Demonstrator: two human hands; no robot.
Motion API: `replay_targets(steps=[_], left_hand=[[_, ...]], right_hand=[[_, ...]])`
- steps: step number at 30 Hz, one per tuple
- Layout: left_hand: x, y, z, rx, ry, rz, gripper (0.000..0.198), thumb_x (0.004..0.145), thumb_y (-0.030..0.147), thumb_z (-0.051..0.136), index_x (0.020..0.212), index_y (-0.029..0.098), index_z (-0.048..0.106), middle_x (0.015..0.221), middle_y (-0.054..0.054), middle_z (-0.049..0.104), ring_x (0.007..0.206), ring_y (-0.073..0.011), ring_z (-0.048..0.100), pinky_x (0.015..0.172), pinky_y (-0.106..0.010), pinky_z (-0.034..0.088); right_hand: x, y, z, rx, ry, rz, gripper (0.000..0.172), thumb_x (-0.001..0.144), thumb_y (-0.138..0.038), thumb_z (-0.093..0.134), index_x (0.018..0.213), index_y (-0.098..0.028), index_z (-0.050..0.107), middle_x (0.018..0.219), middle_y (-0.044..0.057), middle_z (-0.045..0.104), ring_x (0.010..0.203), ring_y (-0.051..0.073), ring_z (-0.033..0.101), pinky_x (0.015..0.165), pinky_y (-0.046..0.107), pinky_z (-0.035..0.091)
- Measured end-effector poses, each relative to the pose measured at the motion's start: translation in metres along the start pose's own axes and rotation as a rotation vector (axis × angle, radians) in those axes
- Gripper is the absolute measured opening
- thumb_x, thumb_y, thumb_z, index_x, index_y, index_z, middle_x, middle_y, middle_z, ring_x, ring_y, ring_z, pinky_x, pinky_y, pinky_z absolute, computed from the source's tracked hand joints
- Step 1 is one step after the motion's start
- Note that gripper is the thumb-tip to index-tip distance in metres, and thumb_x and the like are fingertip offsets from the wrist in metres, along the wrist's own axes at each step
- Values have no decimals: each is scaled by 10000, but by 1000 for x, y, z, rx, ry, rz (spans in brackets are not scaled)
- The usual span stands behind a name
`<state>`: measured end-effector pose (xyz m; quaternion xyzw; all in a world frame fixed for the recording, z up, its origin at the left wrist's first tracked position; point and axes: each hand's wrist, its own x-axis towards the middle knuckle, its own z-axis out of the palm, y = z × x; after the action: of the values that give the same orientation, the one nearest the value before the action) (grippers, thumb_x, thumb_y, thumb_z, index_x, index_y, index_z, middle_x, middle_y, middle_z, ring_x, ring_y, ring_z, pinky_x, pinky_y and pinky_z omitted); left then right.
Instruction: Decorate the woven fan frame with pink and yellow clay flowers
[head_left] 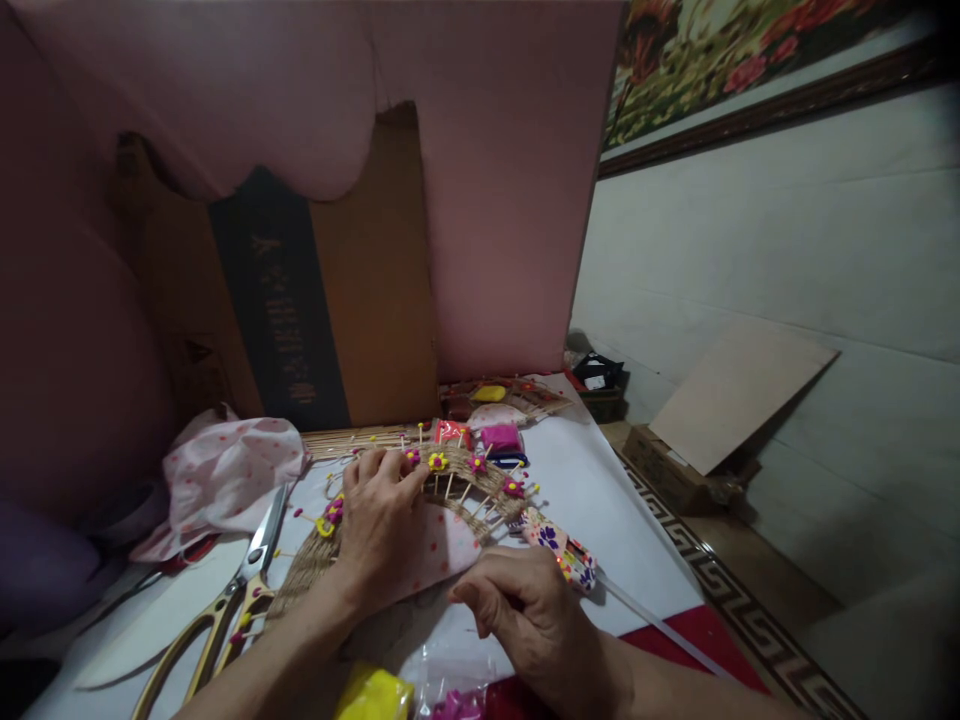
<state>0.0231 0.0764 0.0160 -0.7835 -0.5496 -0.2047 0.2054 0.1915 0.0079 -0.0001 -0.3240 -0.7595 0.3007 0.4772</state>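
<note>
Head-worn view, looking forward, downward (tabletop (626, 510) near)

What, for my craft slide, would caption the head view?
Left hand on a flower-trimmed woven arch, right hand nearby.

A: What's ahead of you?
B: I see a cardboard box (382, 300), dark band (277, 300) down it, pink panel (510, 200) behind.
A: Your right?
B: Pale wall (735, 240), framed flower picture (765, 65) on it. Below: flat board (742, 390), tilted, by a carton (667, 470) on the floor (787, 580).
</note>
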Motion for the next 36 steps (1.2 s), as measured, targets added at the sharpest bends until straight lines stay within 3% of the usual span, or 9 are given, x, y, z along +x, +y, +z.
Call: replay_targets(steps=[5, 12, 20, 36], left_hand=[[1, -1, 2, 71, -44, 61, 287, 786, 149, 548, 1027, 265, 653, 937, -83, 608, 952, -295, 455, 821, -446, 317], [-1, 1, -2, 82, -49, 88, 314, 790, 158, 554, 1075, 259, 634, 985, -94, 605, 985, -305, 440, 844, -453, 308], [17, -8, 11, -70, 18, -46, 145, 809, 256, 567, 789, 255, 710, 840, -59, 639, 862, -252, 471, 755, -380, 337], [26, -8, 16, -93, 26, 11, 113, 809, 225, 568, 734, 208, 651, 847, -52, 639, 884, -254, 458, 766, -388, 331]], right_hand=[[0, 1, 0, -9, -1, -10, 384, 909, -304, 433, 643, -113, 633, 504, 22, 538, 496, 98, 490, 520, 208, 350], [0, 0, 0, -5, 6, 0, 396, 908, -291, 437, 585, -122, 592, 515, 26, 543, 506, 94, 493, 519, 202, 350], [-1, 2, 1, -6, 9, -19, 379, 914, -293, 429, 648, -117, 634, 489, 9, 523, 482, 91, 485, 514, 205, 347], [0, -1, 0, -13, -14, -6, 393, 908, -291, 436, 573, -128, 563, 508, 16, 524, 505, 94, 472, 525, 215, 337]])
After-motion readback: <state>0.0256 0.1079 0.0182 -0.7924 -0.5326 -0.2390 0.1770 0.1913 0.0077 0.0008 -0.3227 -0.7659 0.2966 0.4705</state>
